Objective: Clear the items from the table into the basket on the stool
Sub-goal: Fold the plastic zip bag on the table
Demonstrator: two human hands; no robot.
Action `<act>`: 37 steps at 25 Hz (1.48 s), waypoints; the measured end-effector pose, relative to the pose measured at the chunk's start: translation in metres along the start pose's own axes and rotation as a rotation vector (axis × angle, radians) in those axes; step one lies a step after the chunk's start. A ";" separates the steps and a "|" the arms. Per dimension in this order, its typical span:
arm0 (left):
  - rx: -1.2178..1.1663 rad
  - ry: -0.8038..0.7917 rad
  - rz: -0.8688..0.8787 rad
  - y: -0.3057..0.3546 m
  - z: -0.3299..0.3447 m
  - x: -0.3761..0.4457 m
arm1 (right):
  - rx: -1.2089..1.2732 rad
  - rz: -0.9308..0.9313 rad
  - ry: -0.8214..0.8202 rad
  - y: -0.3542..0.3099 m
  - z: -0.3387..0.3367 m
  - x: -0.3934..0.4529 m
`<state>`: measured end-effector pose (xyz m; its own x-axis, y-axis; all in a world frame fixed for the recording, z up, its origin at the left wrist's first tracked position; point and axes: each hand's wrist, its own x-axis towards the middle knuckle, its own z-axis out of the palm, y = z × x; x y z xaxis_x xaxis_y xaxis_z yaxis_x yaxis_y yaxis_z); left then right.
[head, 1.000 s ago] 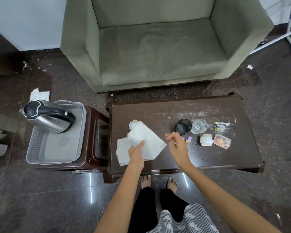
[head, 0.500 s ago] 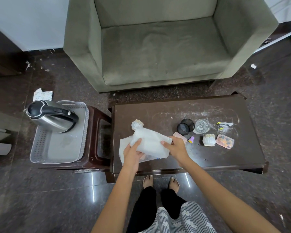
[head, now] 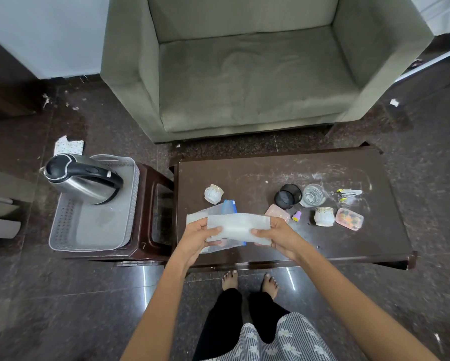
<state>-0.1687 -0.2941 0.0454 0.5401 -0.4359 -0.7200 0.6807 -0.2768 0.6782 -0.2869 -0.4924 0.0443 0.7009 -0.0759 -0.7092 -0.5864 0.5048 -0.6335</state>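
You hold the white cloth (head: 238,226) stretched between both hands, left hand (head: 196,237) and right hand (head: 275,234) each pinching an end above the table (head: 257,173), likely folding it compact so it fits the basket (head: 62,225) beside the kettle (head: 80,178).

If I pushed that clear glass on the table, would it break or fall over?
The clear ribbed drinking glass looks breakable, so a hard shove could crack it. It stands upright and looks squat, so it would probably slide rather than tip. The black mesh cup sits close beside it and might get bumped.
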 end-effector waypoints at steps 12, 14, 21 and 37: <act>0.061 -0.036 0.101 0.014 0.013 0.015 | 0.086 0.021 0.026 -0.023 -0.010 0.006; 0.280 0.005 0.191 0.015 0.015 0.021 | -0.196 -0.100 0.184 -0.018 -0.017 0.008; 0.673 0.047 0.346 0.011 0.066 0.052 | -0.742 -0.342 0.707 -0.025 -0.085 0.014; 0.614 0.068 0.175 -0.003 0.182 0.134 | -1.217 -0.036 0.350 -0.057 -0.196 0.144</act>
<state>-0.1884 -0.5072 -0.0264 0.6615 -0.4693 -0.5850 0.1833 -0.6552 0.7329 -0.2325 -0.7009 -0.0826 0.6891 -0.3892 -0.6113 -0.6923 -0.6030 -0.3964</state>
